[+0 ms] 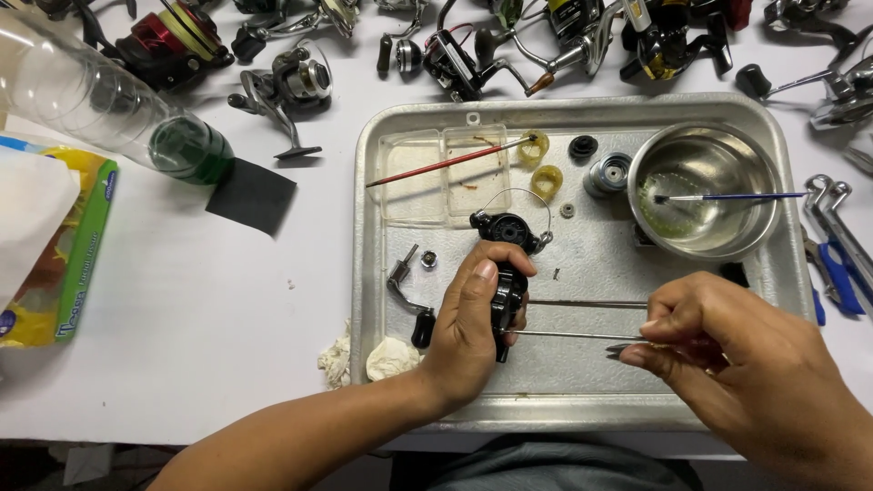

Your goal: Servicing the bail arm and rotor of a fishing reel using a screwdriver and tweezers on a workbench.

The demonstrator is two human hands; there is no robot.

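At the far left lies a tissue pack (41, 245) in green and yellow wrap, with a clear plastic bottle (100, 100) lying tilted above it, its green cap end touching a black square of sheet (252, 195). Further up, loose spinning reels (291, 86) are scattered along the top of the white table (182, 318).

Just left of the metal tray (582, 391) sit two wads of white cloth (368, 359). Inside the tray, a red-handled brush (450, 164) rests across a clear plastic lid (446, 177), and a detached reel handle (409, 295) lies near the tray's left wall.

The left hand (468, 327) is clamped around a black fishing reel body (507, 264), thumb pressed on its upper side, holding it over the middle of the tray with the wire bail arching above. To the right, two yellow rings (541, 164), a small spool (607, 173) and a steel bowl (705, 191) holding a blue-handled brush (727, 196) sit along the tray's top.

The right hand (727, 364) has its fingers pinched together on long metal tweezers (573, 335), whose tips reach left to the reel body. Blue-handled pliers (837, 264) lie beyond the tray's right edge
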